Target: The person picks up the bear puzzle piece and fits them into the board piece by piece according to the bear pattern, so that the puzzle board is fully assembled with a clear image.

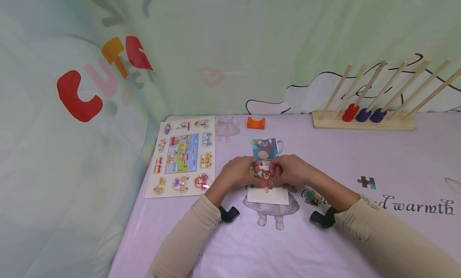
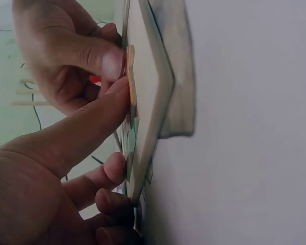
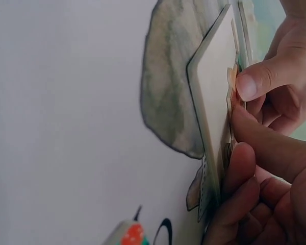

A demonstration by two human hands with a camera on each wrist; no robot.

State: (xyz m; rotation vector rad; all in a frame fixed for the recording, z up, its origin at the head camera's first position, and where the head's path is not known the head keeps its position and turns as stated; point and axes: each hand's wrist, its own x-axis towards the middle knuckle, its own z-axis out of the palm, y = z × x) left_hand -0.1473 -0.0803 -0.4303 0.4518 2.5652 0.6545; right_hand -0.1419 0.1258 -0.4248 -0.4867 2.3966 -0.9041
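A small wooden puzzle tray (image 1: 268, 197) with a pale bare lower part lies in front of me. Brown bear puzzle pieces (image 1: 266, 183) sit on its upper part. My left hand (image 1: 237, 173) and my right hand (image 1: 293, 170) meet over them from either side. In the left wrist view, both thumbs bear on a thin orange-brown puzzle piece (image 2: 132, 76) at the tray surface, with the other fingers curled by the tray's sides. Fingers partly hide the pieces. Just beyond the hands lies a bear picture card (image 1: 265, 148).
Loose puzzle pieces lie to the right: one (image 1: 366, 182) farther out, another (image 1: 311, 197) beside my right forearm. A vehicle peg puzzle (image 1: 212, 150) lies at left. An orange block (image 1: 256, 123) and a wooden peg rack (image 1: 363, 126) with red and blue beads stand at the back.
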